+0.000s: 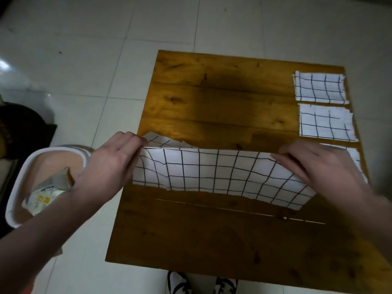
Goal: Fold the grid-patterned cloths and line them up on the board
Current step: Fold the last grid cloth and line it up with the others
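Both hands pinch one grid-patterned cloth (212, 172) mid-board (212, 98): my left hand (110, 164) and right hand (322, 164) at its top corners. Three folded cloths (320, 88) line the right edge; the packet (46, 192) print is unreadable.

My left hand (112, 164) and right hand (318, 164) are bare, with no rings, watch or gloves, and both forearms are uncovered as far as the frame shows, so no sleeves are visible. At six o'clock, my white shoes (202, 283) with black markings peek out.
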